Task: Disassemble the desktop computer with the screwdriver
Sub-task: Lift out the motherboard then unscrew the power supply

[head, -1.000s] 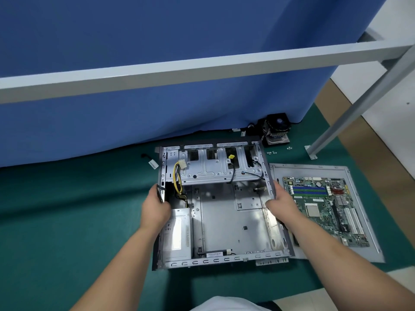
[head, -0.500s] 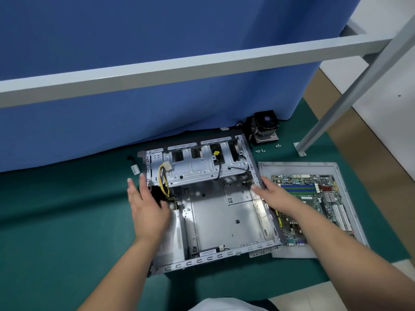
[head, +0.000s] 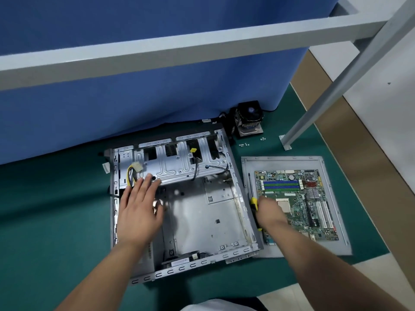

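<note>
The open desktop case (head: pixel 202 212) lies flat on the green mat, its metal floor bare and a drive cage (head: pixel 179 164) across its far end. My left hand (head: pixel 139 209) hovers open over the case's left side, fingers spread near the yellow cables (head: pixel 130 176). My right hand (head: pixel 269 212) reaches down just right of the case wall and closes on the yellow-and-black handle of the screwdriver (head: pixel 251 189), whose shaft points away from me. The removed motherboard (head: pixel 298 198) rests on the grey side panel (head: pixel 332 243).
A CPU cooler with fan (head: pixel 248 120) sits by the blue curtain (head: pixel 134 97). Small screws (head: pixel 244 144) lie near it. A grey metal frame bar (head: pixel 179 50) crosses overhead, and its slanted leg (head: pixel 336 86) stands on the mat at the right.
Both hands let go of the case sides. My left hand moved in over the case interior. My right hand went right and down onto the screwdriver beside the motherboard.
</note>
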`<state>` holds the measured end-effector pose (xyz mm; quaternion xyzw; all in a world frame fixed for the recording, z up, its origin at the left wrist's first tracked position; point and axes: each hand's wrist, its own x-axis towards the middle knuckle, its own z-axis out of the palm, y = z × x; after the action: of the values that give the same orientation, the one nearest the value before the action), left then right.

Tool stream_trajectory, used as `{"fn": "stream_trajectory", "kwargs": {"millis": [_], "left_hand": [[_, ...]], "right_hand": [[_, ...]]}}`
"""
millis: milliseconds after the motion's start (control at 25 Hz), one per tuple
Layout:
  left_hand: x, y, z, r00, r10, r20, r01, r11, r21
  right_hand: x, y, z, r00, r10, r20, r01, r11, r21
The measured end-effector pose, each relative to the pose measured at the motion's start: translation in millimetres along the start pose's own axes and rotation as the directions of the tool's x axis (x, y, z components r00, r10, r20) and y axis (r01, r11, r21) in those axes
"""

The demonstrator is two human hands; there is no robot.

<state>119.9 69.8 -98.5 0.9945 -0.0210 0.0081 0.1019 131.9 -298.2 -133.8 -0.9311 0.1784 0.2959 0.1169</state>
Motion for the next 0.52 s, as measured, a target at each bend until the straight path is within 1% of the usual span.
{"fn": "stream_trajectory", "kwargs": {"millis": [80,160,240,280,320,400,480,520], "left_hand": [[2,0,2,1.000,-0.008,-0.012,0.008,1.000,0.010],[3,0,1,1.000,-0.019,-0.019,0.019,1.000,0.002],[2,1,0,1.000,-0.018,-0.026,0.018,1.000,-0.007],[1,2,-1,0.999,-0.015,-0.029,0.015,1.000,-0.008],[1,3,-2,1.000,-0.013,-0.028,0.012,1.000,-0.012],[1,4,-5,1.000,-0.010,-0.013,0.009,0.999,-0.034],[1,4,-10,1.000,0.003,0.021,-0.001,0.997,-0.079],[1,3,-14,0.999,0.008,0.043,-0.003,0.992,-0.128]], "right_hand": [[5,-5,1,1.000,0.019,-0.006,-0.019,0.999,-0.029],[9,-6,-1,0.998,0.050,0.030,-0.051,0.999,0.017],[8,-1,-9,0.997,0.068,0.046,-0.074,0.985,0.153],[5,2,-15,0.998,0.057,0.029,-0.062,0.971,0.233],[0,3,-22,0.999,0.042,-0.007,-0.038,0.950,0.309],[-18,-1,-37,0.989,0.031,-0.145,0.037,0.894,0.447],[-46,-13,-53,0.965,0.039,-0.261,0.126,0.800,0.586],[-64,-21,-58,0.960,0.035,-0.278,0.161,0.743,0.650]]}}
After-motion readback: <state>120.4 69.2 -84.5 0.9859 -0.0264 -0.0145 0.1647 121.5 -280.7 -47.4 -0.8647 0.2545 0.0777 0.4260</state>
